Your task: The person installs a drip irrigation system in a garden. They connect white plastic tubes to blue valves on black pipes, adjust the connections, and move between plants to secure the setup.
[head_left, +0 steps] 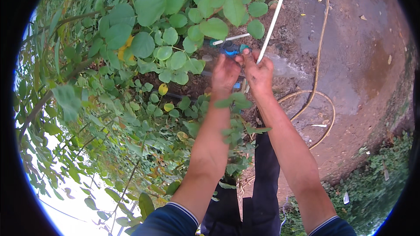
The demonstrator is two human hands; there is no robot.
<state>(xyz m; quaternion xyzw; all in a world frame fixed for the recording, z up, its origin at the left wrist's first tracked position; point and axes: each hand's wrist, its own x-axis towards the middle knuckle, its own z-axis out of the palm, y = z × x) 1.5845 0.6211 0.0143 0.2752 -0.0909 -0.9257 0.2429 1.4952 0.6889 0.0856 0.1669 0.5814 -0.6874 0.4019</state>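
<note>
Ahead of me, low over wet soil, is a blue pipe fitting (232, 49) with teal ends. My left hand (224, 75) is closed on its near side, its fingers partly hidden. Close beside it, my right hand (260, 75) is closed where a thin white pipe (275, 17) runs down between thumb and fingers. The thumb and a fingertip of that hand are by the teal end of the fitting; whether they touch it I cannot tell. Water (285, 66) sprays out to the right of my right hand.
Leafy branches (166, 52) crowd the left side and hang over the fitting and my left forearm. A tan hose (323, 35) curves and loops over the muddy ground (358, 52) on the right. A short white stick (232, 39) lies behind the fitting. Low plants (376, 188) grow at lower right.
</note>
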